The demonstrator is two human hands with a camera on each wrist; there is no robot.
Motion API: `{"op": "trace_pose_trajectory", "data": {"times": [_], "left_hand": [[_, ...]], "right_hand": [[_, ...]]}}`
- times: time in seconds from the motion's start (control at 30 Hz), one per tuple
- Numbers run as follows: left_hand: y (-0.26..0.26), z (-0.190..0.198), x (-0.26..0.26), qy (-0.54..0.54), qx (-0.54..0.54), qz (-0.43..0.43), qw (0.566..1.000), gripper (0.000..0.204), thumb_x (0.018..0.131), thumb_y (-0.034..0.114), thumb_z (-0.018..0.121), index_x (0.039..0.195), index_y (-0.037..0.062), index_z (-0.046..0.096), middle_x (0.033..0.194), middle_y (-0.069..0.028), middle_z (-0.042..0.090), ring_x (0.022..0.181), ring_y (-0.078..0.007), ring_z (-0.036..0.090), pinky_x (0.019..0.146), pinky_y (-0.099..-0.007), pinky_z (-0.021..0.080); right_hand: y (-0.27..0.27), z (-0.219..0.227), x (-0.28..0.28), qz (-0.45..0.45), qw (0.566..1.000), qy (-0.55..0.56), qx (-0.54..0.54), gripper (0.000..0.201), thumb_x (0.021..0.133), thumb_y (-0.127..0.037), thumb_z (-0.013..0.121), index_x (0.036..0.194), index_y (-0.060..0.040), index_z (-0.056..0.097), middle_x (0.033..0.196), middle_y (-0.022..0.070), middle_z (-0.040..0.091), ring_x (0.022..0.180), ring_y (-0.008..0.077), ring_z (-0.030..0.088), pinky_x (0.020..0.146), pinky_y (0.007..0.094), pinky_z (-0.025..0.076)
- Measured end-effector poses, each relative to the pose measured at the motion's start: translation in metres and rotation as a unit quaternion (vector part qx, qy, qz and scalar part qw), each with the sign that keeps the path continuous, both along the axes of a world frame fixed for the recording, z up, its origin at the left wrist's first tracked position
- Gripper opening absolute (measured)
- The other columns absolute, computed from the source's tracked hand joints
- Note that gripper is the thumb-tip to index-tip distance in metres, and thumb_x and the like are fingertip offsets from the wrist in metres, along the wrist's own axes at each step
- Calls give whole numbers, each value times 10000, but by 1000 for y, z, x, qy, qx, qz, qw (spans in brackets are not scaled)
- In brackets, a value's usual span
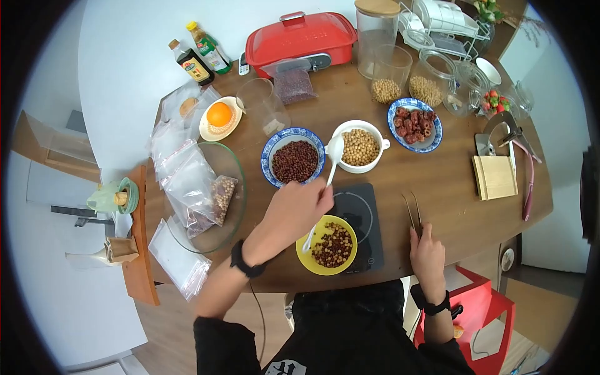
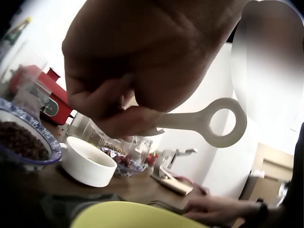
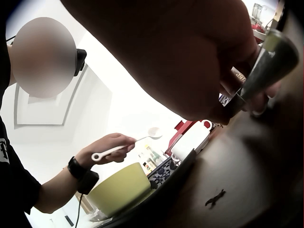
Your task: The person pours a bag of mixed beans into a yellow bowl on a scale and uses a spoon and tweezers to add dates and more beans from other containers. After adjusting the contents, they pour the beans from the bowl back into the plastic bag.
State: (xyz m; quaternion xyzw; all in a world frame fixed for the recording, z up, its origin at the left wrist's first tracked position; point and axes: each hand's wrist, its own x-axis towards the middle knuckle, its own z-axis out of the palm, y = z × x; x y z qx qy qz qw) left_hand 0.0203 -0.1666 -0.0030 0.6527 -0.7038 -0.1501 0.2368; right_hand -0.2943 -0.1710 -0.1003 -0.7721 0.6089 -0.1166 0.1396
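My left hand (image 1: 290, 215) pinches a white spoon (image 1: 335, 150) by its handle, above the yellow bowl (image 1: 302, 261). The spoon's head points away from me, overlapping the rim of the white handled bowl (image 1: 382, 142) of pale beans. In the left wrist view, its ring-shaped handle end (image 2: 240, 121) sticks out past the fingers. Mixed dark and pale beans (image 1: 332, 245) lie in the yellow bowl, which stands on a black induction cooker (image 1: 369, 231). At the right, my right hand (image 1: 428, 256) holds metal tweezers (image 1: 412, 209), prongs pointing away over the table.
Blue-patterned bowls hold small red beans (image 1: 295, 161) and red dates (image 1: 414, 126). On the left, a glass bowl (image 1: 244, 187) contains plastic bags. Glass jars (image 1: 431, 81), a red electric cooker (image 1: 300, 40) and two bottles (image 1: 194, 62) line the back. A pink-handled tool (image 1: 528, 187) lies right.
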Motion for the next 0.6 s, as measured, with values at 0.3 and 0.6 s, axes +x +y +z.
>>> {"op": "trace_pose_trajectory", "data": {"times": [0.3,0.6], "left_hand": [[147,19,0,692,246,159,659,161,1085,248,461,1031,97,483,692,-113,679,447,-92,502,408,-211,275],[179,-15,-38,760,189,133,608,184,1053,202,539,1105,28,571,944,-136,709,734,-104,621,595,-213,449]], "right_hand": [[-24,1,10,51,990,120,-54,273,1001,-298,586,1010,-34,513,592,195,627,541,408,649,457,489,518],[-43,-8,12,86,984,119,-101,294,1002,-320,593,1025,-28,562,675,227,659,602,441,659,505,505,539]]}}
